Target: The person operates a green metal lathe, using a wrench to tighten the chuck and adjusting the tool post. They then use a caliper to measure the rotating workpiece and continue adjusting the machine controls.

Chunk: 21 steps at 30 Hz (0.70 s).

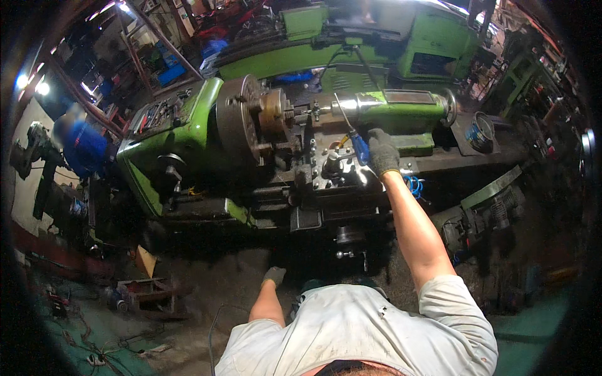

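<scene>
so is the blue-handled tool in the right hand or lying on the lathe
In the hand: the gloved right hand grips the blue-handled tool, whose thin metal shaft rises toward the green lathe.

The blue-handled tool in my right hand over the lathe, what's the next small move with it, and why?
Probably ease the blue-handled tool a little further left, toward the workpiece in the chuck. Your gloved right hand grips it above the carriage, its thin shaft pointing up toward the tailstock, apparently short of the part. Your left hand hangs free by your side.
</scene>
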Available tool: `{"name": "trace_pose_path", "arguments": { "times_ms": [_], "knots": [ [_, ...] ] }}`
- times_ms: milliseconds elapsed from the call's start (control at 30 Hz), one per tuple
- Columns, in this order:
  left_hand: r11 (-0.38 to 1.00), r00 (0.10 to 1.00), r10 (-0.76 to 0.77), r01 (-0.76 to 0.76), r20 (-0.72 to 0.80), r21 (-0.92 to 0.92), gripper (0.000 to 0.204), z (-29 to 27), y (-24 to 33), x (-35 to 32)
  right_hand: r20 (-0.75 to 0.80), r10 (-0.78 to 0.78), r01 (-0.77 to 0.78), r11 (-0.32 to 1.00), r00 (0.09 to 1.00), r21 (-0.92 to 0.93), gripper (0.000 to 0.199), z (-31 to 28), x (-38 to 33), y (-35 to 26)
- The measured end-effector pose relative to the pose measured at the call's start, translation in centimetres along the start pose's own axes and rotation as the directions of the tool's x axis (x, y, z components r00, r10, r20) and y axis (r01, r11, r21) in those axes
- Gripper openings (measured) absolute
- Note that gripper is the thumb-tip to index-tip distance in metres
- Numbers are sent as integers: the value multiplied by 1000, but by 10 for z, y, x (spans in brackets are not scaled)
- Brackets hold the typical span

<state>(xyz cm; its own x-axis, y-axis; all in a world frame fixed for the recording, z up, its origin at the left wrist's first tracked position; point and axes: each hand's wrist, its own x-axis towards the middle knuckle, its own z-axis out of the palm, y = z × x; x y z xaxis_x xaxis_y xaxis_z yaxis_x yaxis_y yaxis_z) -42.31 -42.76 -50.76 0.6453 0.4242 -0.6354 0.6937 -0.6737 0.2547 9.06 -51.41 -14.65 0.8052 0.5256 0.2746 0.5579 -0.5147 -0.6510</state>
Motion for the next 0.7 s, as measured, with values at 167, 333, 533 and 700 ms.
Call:
{"name": "trace_pose_path", "arguments": {
  "times_ms": [167, 333, 533, 700],
  "knots": [
    [951, 982, -181, 162, -51, -263, 50, 17, -18, 2, 15, -7, 7, 999, 1000, 31, 37, 3, 0, -8],
    [965, 993, -118, 111, -17, -238, 48, 9, -15, 8, -14, -41, 41, 998, 999, 36, 36, 4, 1, 2],
    [921, 972, -230, 206, -37, -330, 47, 16, -20, 17, 0, -66, 66, 997, 998, 27, 35, 7, 2, 8],
    [950, 984, -173, 176, 32, -256, 45, -9, -4, 10, -13, -64, 65, 996, 998, 55, 36, 4, 2, 6]
  ]
}}
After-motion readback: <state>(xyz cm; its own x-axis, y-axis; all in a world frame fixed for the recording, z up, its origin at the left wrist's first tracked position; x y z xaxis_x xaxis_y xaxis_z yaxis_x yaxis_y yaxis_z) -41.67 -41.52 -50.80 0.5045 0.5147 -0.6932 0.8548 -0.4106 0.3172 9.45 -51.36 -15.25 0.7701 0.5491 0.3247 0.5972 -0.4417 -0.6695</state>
